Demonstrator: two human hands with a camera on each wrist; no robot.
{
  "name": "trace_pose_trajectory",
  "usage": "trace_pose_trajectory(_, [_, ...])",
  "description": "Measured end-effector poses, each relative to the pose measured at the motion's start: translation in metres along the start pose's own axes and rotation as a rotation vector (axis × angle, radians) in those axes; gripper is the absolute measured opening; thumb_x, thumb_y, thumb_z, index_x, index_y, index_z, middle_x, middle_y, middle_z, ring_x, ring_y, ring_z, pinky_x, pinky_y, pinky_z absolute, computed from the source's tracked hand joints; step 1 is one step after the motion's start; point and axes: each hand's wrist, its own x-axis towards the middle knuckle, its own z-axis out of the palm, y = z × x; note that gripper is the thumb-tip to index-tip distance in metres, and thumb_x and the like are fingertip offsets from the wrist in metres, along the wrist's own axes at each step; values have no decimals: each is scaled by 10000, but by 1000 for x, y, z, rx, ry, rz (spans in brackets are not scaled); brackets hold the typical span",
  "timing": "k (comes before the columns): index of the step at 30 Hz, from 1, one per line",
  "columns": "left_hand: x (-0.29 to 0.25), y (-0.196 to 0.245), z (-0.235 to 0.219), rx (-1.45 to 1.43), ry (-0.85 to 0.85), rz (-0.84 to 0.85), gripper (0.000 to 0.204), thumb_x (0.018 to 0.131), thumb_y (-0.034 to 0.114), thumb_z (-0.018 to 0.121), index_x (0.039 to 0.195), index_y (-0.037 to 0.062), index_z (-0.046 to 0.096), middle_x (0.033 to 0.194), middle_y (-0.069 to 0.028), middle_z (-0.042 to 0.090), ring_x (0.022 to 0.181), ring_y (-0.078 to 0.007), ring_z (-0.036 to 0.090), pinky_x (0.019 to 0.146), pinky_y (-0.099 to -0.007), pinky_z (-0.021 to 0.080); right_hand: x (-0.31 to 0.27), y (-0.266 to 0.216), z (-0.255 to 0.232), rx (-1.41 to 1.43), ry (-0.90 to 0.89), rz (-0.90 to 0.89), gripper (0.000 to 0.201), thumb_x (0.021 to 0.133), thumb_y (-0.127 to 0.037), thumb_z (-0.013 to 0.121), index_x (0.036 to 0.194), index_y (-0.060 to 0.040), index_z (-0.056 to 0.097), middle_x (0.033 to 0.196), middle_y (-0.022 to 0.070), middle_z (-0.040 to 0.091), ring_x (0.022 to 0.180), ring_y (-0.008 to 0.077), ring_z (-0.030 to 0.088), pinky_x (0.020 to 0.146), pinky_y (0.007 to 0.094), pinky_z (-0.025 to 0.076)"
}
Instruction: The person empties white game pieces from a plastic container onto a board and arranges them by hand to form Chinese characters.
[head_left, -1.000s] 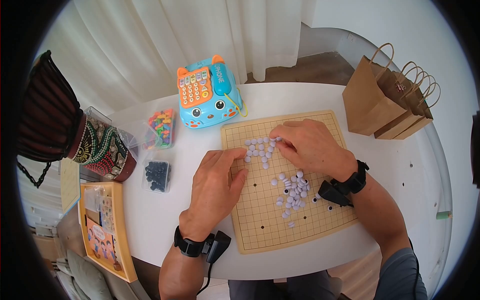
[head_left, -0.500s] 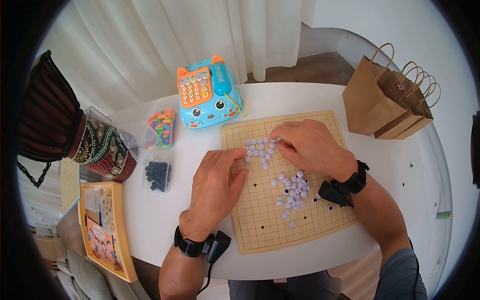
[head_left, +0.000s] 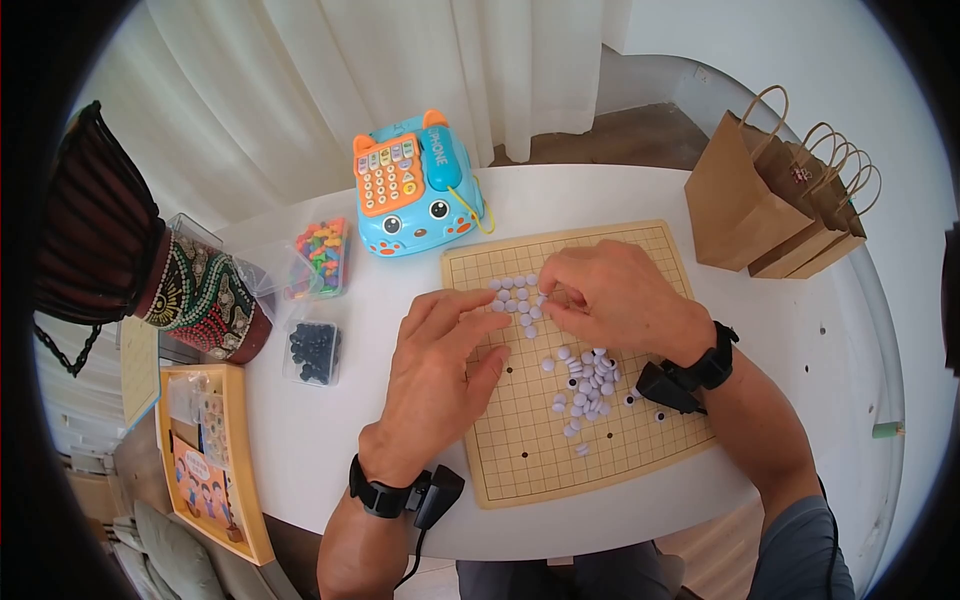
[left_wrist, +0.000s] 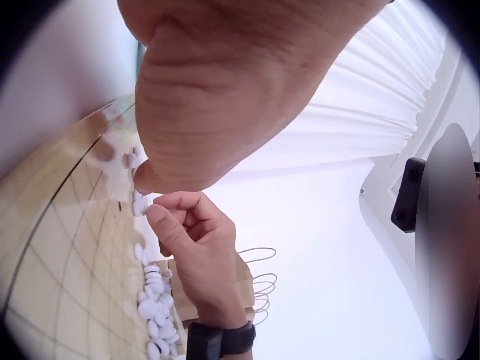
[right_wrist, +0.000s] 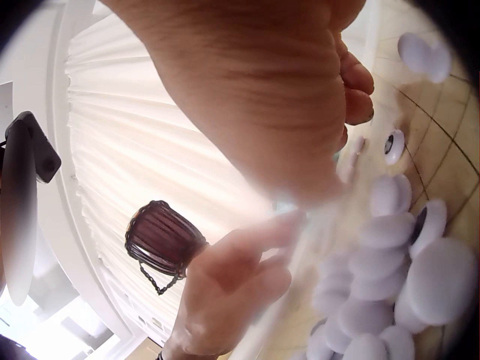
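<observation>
A wooden grid board (head_left: 560,460) lies on the white table. Near its far edge, white round game pieces (head_left: 508,294) sit close together in a small patterned group. My left hand (head_left: 435,370) hovers at the group's left side, fingers extended and thumb spread apart, holding nothing. On the group's right, my right hand (head_left: 625,300) has loosely bent fingers, with thumb and index tips right at the pieces; in the left wrist view a gap shows between that thumb (left_wrist: 161,221) and index finger. A loose pile of white pieces (head_left: 595,380) lies mid-board, a few showing dark centres.
A blue toy phone (head_left: 415,200) stands behind the board. To the left are a box of colourful pieces (head_left: 325,255), a box of black pieces (head_left: 314,352), a drum (head_left: 210,290) and a wooden tray (head_left: 255,500). Brown paper bags (head_left: 745,200) stand at the right.
My left hand has shifted slightly right and lifted its fingers over the group's edge. My right fingertips have moved slightly left and nearer to me, beside the pieces.
</observation>
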Motion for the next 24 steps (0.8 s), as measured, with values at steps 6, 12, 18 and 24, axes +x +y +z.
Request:
trace_pose_trajectory(6, [-2,1,-1,80,-35,-3,357,903,86,929,1254,113,866,1703,-140,594,1563,-448,481,1278,-553,442,0,-1,2,82,-97,-86,154,956,-204,802,933,-102,690,843,74,742,792,356,730,711,495,545])
trace_pose_trajectory(12, [-4,2,0,119,-92,-14,361,910,130,943,1265,125,879,1837,-158,444,1695,-480,307,1353,-601,321,0,-1,7,56,-67,-116,207,948,-202,810,868,-93,653,823,85,725,765,373,716,689,502,530])
trace_pose_trajectory(18, [-4,3,0,134,-117,-15,345,928,140,929,1269,131,878,1849,-164,422,1707,-486,279,1358,-608,305,0,-2,9,30,-38,-132,230,955,-207,807,857,-89,635,806,109,705,749,390,704,681,517,521])
trace_pose_trajectory(24, [-4,4,0,133,-113,-17,348,930,136,926,1275,133,877,1850,-167,421,1709,-485,278,1357,-608,303,-1,-1,6,55,-33,-100,209,962,-211,800,878,-94,648,805,103,713,747,383,704,681,511,522])
